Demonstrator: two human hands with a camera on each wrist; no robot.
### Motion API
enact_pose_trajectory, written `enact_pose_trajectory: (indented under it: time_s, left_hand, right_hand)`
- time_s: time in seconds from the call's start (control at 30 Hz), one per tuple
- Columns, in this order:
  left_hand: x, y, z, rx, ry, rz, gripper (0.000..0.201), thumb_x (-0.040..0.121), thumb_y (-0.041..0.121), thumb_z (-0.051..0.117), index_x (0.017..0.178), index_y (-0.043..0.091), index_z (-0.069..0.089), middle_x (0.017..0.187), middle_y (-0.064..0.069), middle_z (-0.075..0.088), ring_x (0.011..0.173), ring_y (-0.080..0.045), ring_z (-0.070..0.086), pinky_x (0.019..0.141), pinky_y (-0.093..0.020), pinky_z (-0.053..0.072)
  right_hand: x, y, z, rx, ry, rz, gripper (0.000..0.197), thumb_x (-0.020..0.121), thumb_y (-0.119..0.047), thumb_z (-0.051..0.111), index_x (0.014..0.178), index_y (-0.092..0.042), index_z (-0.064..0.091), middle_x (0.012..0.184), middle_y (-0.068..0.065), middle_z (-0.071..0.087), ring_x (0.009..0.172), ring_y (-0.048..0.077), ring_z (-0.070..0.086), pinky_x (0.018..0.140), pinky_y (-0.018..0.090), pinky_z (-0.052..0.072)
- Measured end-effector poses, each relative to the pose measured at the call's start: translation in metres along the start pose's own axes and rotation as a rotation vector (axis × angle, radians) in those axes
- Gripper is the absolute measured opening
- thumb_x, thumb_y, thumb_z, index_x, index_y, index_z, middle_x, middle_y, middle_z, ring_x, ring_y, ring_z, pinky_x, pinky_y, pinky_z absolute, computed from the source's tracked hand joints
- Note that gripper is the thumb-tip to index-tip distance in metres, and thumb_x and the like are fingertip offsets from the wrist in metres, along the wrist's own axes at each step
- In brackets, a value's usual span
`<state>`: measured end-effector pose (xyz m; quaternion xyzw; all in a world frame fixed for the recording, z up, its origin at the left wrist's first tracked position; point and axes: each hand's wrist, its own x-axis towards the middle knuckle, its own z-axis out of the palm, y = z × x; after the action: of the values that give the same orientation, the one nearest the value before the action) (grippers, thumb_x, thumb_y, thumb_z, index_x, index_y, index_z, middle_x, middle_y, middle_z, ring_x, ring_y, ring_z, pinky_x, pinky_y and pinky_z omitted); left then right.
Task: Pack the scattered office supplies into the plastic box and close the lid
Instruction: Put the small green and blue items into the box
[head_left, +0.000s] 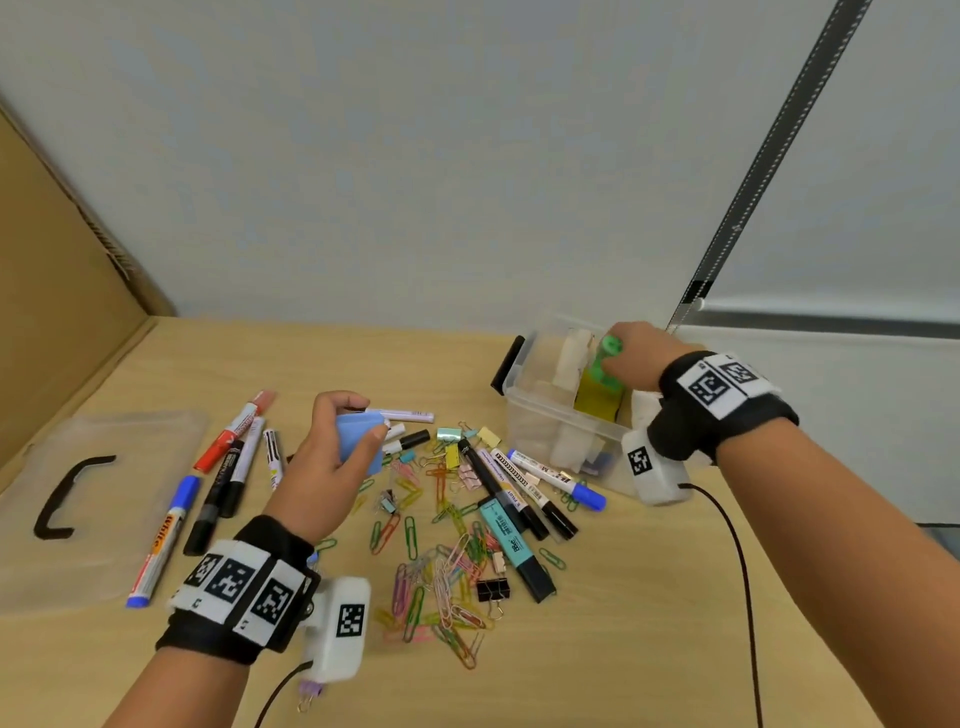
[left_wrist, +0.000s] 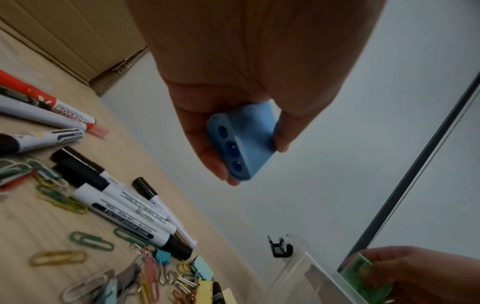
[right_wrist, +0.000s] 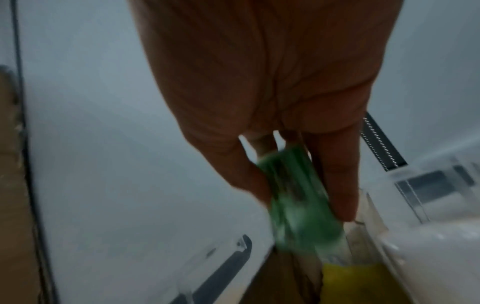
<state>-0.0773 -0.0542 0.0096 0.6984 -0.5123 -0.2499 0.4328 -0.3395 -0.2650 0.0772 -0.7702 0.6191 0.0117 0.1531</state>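
Nearest me, below my left hand (head_left: 324, 457), a blue-capped marker (head_left: 162, 540) reads "white"; by its fingers a red marker (left_wrist: 55, 105) reads "BOARD". That hand's thumb and fingers clamp a blue three-hole pencil sharpener (left_wrist: 241, 144) above the markers. Farther off, my right hand (head_left: 631, 353) pinches a green item (right_wrist: 298, 205) inside the open plastic box (head_left: 540, 415).

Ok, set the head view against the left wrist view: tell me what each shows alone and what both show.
Only the head view shows the box lid lying flat at left and the teal highlighter. Only the left wrist view shows three round holes in the end of the blue item that the left hand grips. Both show the right hand holding a green item over the plastic box.
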Motion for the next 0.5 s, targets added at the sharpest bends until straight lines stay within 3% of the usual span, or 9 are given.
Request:
enact_pose_trajectory:
  time_s: [0.07,0.13,0.2,0.3,0.43,0.5]
  left_hand:
    - [-0.002,0.000,0.001,0.002,0.001,-0.005,0.028,0.094,0.032,0.048,0.118,0.024,0.036,0.099,0.007,0.053,0.079,-0.024,0.064,0.061,-0.035,0.055]
    - [-0.004,-0.001,-0.001,0.003,0.002,-0.010,0.027,0.094,0.032,0.048,0.117,0.025,0.036,0.098,0.005,0.053,0.078,-0.024,0.064,0.059,-0.033,0.055]
    - [-0.005,-0.002,-0.003,0.000,-0.001,-0.011,0.025,0.094,0.031,0.048,0.116,0.026,0.036,0.098,0.004,0.054,0.078,-0.025,0.064,0.061,-0.038,0.056]
    - [-0.006,-0.003,-0.007,-0.011,-0.002,-0.011,0.024,0.095,0.028,0.049,0.116,0.026,0.037,0.098,0.007,0.052,0.083,-0.027,0.064,0.068,-0.049,0.057]
    - [-0.005,-0.003,-0.009,-0.016,0.005,0.001,0.023,0.095,0.027,0.049,0.115,0.026,0.038,0.099,0.008,0.052,0.085,-0.023,0.064,0.072,-0.050,0.057]
    - [-0.005,-0.004,-0.009,-0.019,0.000,0.004,0.021,0.095,0.028,0.049,0.112,0.031,0.038,0.098,0.008,0.052,0.084,-0.024,0.064,0.072,-0.051,0.057]
  right_hand:
    - [0.007,-0.004,0.002,-0.128,-0.077,-0.021,0.039,0.090,-0.018,0.058,0.126,-0.006,0.052,0.128,0.013,0.056,0.116,0.030,0.055,0.087,0.032,0.044]
    - [0.014,-0.008,0.004,-0.212,-0.124,-0.010,0.035,0.086,-0.021,0.066,0.116,-0.005,0.058,0.120,0.012,0.061,0.107,0.027,0.059,0.079,0.031,0.046]
    - [0.020,-0.010,0.005,-0.261,-0.186,-0.016,0.032,0.082,-0.023,0.071,0.107,-0.006,0.061,0.113,0.010,0.063,0.098,0.025,0.059,0.075,0.031,0.045]
    - [0.033,-0.007,0.013,-0.325,-0.281,-0.030,0.038,0.075,-0.024,0.077,0.108,-0.011,0.064,0.112,0.002,0.063,0.100,0.024,0.061,0.084,0.032,0.051]
    - [0.055,0.001,0.022,-0.339,-0.378,-0.003,0.034,0.066,-0.028,0.083,0.095,-0.019,0.070,0.091,-0.003,0.067,0.085,0.021,0.064,0.067,0.025,0.052]
    - [0.094,0.022,0.039,-0.401,-0.406,0.047,0.041,0.047,-0.041,0.088,0.082,-0.030,0.071,0.084,-0.007,0.070,0.078,0.018,0.067,0.070,0.031,0.057]
